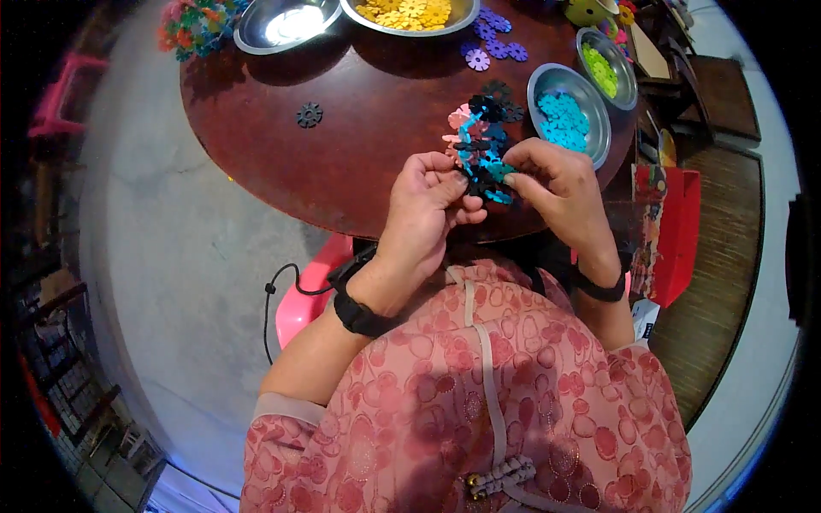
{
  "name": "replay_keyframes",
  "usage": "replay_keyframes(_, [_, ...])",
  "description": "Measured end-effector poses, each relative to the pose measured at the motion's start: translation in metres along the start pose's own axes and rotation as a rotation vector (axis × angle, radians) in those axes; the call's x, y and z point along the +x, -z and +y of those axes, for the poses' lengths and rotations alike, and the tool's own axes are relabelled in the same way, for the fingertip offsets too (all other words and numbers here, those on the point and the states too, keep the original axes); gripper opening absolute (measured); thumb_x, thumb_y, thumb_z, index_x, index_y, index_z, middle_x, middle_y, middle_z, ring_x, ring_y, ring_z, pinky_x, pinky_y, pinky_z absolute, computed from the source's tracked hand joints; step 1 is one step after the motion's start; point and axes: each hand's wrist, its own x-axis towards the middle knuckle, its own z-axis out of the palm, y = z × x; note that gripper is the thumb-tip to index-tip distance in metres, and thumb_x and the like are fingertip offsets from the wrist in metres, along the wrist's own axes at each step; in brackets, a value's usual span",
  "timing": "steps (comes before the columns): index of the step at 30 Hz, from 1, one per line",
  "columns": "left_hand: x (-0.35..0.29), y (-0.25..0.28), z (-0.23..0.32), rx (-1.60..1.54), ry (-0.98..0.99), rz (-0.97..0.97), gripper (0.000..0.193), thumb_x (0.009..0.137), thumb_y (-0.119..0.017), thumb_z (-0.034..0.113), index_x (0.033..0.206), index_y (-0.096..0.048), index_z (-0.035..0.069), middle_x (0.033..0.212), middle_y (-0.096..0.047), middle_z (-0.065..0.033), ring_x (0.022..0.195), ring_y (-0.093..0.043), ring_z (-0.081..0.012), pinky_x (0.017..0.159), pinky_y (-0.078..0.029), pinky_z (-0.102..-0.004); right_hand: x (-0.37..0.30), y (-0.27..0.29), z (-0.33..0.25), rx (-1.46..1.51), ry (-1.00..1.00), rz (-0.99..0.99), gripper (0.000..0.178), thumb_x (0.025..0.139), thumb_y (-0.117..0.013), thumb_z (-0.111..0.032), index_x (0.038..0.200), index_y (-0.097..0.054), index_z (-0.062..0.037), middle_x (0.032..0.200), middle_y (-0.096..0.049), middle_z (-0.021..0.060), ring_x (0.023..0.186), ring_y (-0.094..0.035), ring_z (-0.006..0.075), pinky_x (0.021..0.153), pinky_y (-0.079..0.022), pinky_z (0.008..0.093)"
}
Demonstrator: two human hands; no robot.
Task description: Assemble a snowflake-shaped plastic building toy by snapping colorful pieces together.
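Observation:
Over the near part of the table, my left hand (pixel 422 205) is closed on a cluster of interlocking snowflake discs (pixel 471 146) in black, bright blue and pink. Its thumb and fingers pinch the cluster's lower left end. My right hand (pixel 558 181) holds the same end from the other side, thumb and forefinger pinching a teal snowflake disc (pixel 499 172) at the cluster's edge. Whether that disc is slotted into its neighbours I cannot tell. Dark discs at the far end of the cluster overlap the tabletop. A single black snowflake disc (pixel 310 115) lies flat at the left.
On the round dark-red table (pixel 265 162) stand metal bowls of blue discs (pixel 564 122), lime discs (pixel 601 72) and yellow discs (pixel 404 13), plus a shiny bowl (pixel 286 26). Loose purple discs (pixel 494 34) lie behind. A multicoloured disc assembly (pixel 201 24) sits far left.

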Motion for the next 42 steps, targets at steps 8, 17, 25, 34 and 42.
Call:
replay_keyframes(8, [0.000,-0.002,0.000,-0.003,-0.003,0.006,0.016,0.093,-0.051,0.004,0.107,-0.043,0.004,0.089,-0.055,-0.0075,0.073,-0.061,-0.0161,0.067,-0.058,-0.0323,-0.008,-0.002,-0.006,-0.026,0.041,0.057,0.012,0.076,-0.064,-0.005,0.087,-0.060,-0.0005,0.077,-0.063,0.0132,0.071,-0.062,0.0283,0.063,-0.048,0.0351])
replay_keyframes(17, [0.000,-0.001,-0.001,-0.021,-0.009,0.029,0.016,0.092,-0.053,0.004,0.106,-0.044,0.004,0.090,-0.056,-0.0081,0.075,-0.063,-0.0174,0.068,-0.059,-0.0329,-0.012,-0.007,-0.012,0.010,-0.005,0.142,0.010,0.077,-0.066,-0.005,0.085,-0.062,-0.0001,0.074,-0.063,0.0120,0.067,-0.063,0.0240,0.061,-0.047,0.0327])
replay_keyframes(25, [-0.001,-0.001,0.000,-0.084,0.038,0.011,0.016,0.091,-0.054,0.004,0.105,-0.046,0.004,0.093,-0.058,-0.0090,0.075,-0.063,-0.0178,0.069,-0.059,-0.0336,-0.013,-0.009,-0.013,0.044,-0.003,0.197,0.012,0.076,-0.067,-0.005,0.086,-0.063,-0.0002,0.075,-0.063,0.0117,0.067,-0.063,0.0231,0.061,-0.048,0.0319])
replay_keyframes(34, [0.001,0.005,-0.001,-0.122,0.129,-0.037,0.016,0.092,-0.054,0.007,0.107,-0.048,0.005,0.092,-0.059,-0.0075,0.073,-0.062,-0.0157,0.066,-0.058,-0.0324,-0.011,-0.011,-0.012,0.041,-0.015,0.198,0.012,0.077,-0.067,-0.006,0.087,-0.063,-0.0004,0.075,-0.063,0.0120,0.066,-0.062,0.0230,0.060,-0.047,0.0312])
replay_keyframes(42, [0.005,0.008,-0.011,-0.211,0.197,-0.076,0.012,0.094,-0.054,0.011,0.104,-0.052,0.004,0.085,-0.060,-0.0061,0.070,-0.062,-0.0148,0.064,-0.057,-0.0314,-0.012,-0.014,-0.007,-0.005,0.045,0.219,0.012,0.077,-0.067,-0.006,0.086,-0.061,-0.0017,0.078,-0.062,0.0122,0.070,-0.062,0.0263,0.062,-0.047,0.0339])
